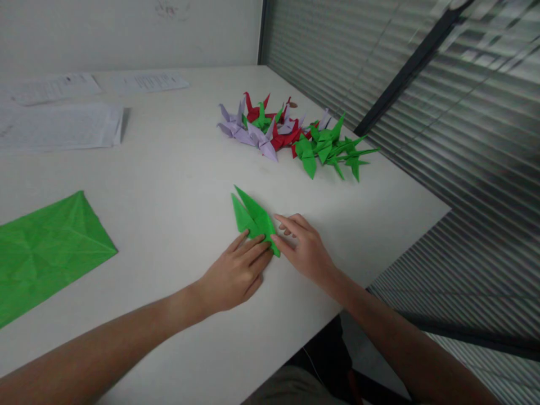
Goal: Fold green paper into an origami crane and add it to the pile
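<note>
A partly folded green origami paper (256,218) lies on the white table, with two long points side by side at its far left end. Flat across its near edge rest the fingers of my left hand (240,269), stretched out and pressing it down. My right hand (306,244) is at the paper's right corner, thumb touching or almost touching the edge. Its forefinger reaches out past the thumb with a gap between them, and the other fingers curl behind. Whether the right thumb presses on the paper I cannot tell.
Finished paper cranes in lilac (262,140), red (287,136) and green (324,145) sit in a heap at the back right. A creased green sheet (50,253) lies at left. Printed papers (59,126) are behind it. Window blinds (379,67) border the table's right side.
</note>
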The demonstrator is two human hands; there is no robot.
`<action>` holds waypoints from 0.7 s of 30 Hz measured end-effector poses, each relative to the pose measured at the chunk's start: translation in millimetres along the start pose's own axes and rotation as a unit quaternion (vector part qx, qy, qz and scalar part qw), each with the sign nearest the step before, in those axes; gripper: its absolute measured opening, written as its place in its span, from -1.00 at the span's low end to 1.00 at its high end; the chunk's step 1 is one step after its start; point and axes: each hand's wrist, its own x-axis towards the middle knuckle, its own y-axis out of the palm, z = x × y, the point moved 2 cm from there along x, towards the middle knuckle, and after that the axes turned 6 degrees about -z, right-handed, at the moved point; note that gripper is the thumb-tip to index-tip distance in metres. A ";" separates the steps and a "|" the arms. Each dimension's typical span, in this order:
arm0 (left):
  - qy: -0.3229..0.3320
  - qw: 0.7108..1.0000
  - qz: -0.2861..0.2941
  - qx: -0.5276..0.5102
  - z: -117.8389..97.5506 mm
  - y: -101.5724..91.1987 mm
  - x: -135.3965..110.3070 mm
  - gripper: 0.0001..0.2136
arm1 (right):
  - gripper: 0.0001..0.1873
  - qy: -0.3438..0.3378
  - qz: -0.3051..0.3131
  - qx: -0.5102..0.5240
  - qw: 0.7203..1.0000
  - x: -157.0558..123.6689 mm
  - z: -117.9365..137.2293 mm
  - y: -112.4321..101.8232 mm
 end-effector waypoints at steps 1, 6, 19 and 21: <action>0.002 1.000 0.004 -0.006 1.8 -0.5 -0.1 -0.63 | -0.59 0.003 -0.003 0.013 1.000 5.9 -0.6 0.4; 0.038 0.998 0.018 -0.040 14.7 -10.2 2.6 -0.77 | -0.60 -0.120 0.068 0.025 0.990 32.6 0.4 -14.0; 0.100 0.975 0.062 -0.188 35.6 -20.8 4.5 -0.69 | -0.88 -0.253 0.238 -0.081 0.934 49.7 -0.5 -16.7; 0.099 0.973 0.061 -0.197 35.7 -21.4 4.9 -0.70 | -0.89 -0.244 0.241 -0.075 0.936 51.3 -2.1 -12.5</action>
